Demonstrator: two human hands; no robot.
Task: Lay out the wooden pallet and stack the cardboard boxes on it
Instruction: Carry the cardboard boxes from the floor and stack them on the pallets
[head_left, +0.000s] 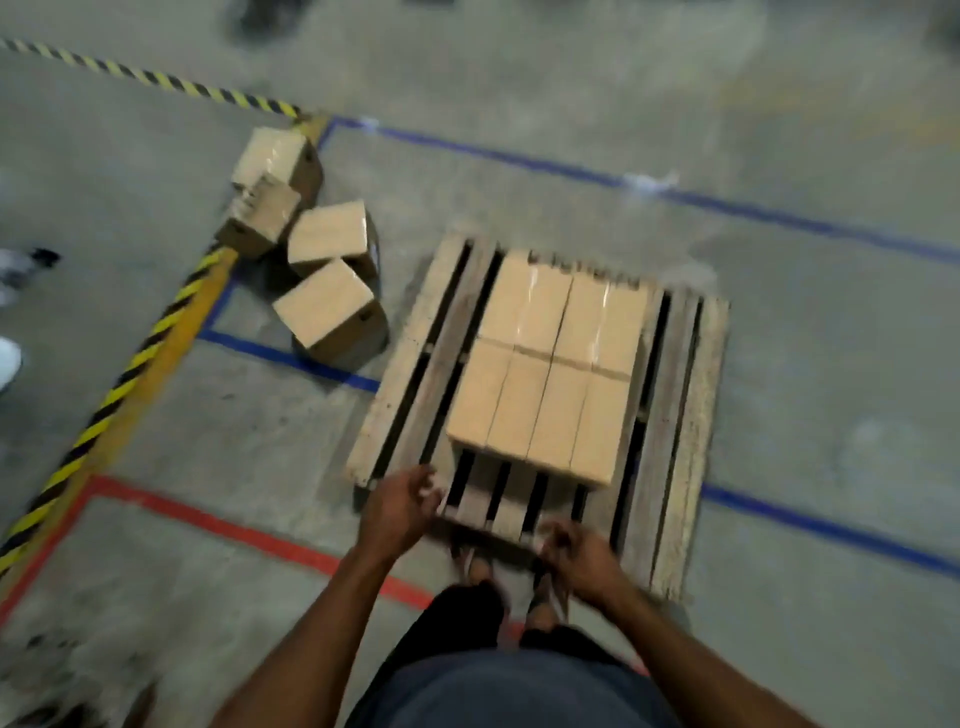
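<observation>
A wooden pallet (680, 415) lies flat on the concrete floor in front of me. Several cardboard boxes (550, 364) stand packed together in a block on its middle slats. More loose cardboard boxes (322, 291) lie in a jumbled heap on the floor to the pallet's left. My left hand (402, 501) hovers over the pallet's near left corner, fingers loosely curled and holding nothing. My right hand (579, 558) is over the near edge, also empty with fingers curled. The picture is blurred by motion.
A yellow and black striped line (130, 364) runs along the floor at left, beside blue tape (519, 161) and red tape (234, 525). Another person's shoes (15, 275) show at the left edge. My feet stand at the pallet's near edge.
</observation>
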